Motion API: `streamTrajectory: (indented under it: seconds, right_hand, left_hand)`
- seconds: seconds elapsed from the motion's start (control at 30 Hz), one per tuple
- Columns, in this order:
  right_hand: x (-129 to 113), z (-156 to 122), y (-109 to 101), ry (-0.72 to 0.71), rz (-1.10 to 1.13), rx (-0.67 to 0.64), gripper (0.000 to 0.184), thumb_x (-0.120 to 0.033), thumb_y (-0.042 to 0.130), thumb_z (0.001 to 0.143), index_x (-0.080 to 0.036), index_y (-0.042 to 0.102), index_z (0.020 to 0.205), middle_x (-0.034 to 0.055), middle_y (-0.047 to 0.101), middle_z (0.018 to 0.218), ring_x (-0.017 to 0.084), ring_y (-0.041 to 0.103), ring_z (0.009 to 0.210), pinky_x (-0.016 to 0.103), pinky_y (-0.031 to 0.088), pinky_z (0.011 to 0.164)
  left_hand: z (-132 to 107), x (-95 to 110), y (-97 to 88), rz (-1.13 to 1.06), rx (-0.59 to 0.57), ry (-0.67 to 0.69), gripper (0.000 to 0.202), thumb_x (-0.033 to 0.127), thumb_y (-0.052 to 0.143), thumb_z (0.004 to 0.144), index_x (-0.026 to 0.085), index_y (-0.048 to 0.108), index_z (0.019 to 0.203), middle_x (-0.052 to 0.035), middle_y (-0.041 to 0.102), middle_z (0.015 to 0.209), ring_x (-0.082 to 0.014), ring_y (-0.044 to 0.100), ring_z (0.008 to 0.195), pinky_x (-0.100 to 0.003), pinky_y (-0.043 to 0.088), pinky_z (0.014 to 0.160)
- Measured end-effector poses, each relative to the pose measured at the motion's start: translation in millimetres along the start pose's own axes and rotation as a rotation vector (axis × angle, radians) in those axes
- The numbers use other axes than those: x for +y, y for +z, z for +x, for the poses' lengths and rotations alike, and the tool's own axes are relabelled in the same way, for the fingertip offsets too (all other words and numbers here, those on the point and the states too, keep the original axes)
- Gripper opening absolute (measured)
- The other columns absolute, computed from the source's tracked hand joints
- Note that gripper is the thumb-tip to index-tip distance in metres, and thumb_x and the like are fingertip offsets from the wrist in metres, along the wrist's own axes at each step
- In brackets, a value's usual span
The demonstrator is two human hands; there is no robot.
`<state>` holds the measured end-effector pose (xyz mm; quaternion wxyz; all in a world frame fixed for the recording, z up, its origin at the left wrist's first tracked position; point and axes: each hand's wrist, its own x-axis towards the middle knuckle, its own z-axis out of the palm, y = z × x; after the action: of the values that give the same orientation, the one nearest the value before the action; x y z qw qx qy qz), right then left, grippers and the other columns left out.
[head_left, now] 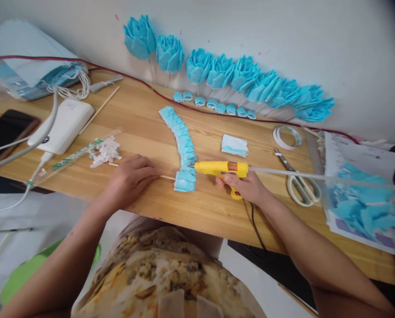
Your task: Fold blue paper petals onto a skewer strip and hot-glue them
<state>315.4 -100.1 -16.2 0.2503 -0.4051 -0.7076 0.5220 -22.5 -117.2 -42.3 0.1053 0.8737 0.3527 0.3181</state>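
Observation:
My right hand point(247, 187) grips the handle of a yellow glue gun point(221, 168), whose nozzle points left at the near end of a curved strip of folded light-blue petals point(181, 141) on the wooden table point(141, 128). A clear glue stick point(317, 176) sticks out of the gun's back to the right. My left hand point(131, 176) rests curled on a thin wooden skewer point(167, 177) that runs to the strip's near end point(185, 181).
A row of blue paper flowers point(224, 70) leans on the wall above small rolled petals point(214, 104). Scissors point(298, 181), a tape roll point(286, 136), a blue paper stack point(234, 145), cut blue pieces point(363, 207), a white power bank point(61, 123) and a phone point(5, 130) also lie there.

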Motion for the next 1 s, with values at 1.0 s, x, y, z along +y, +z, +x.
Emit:
streamTrajectory:
  seconds: [1.0]
  right_hand:
    - [-14,0,-9,-0.012,-0.154,-0.024,0.038,-0.050,0.070,0.085,-0.023,0.079,0.110,0.0066,0.078,0.096,0.025,0.072,0.088,0.037,0.057,0.080]
  left_hand:
    - [-2,0,0.0,0.020,-0.009,-0.020,0.015,0.016,0.055,0.101,0.017,0.070,0.098,-0.0071,0.068,0.091,-0.0190,0.059,0.081,-0.033,0.044,0.073]
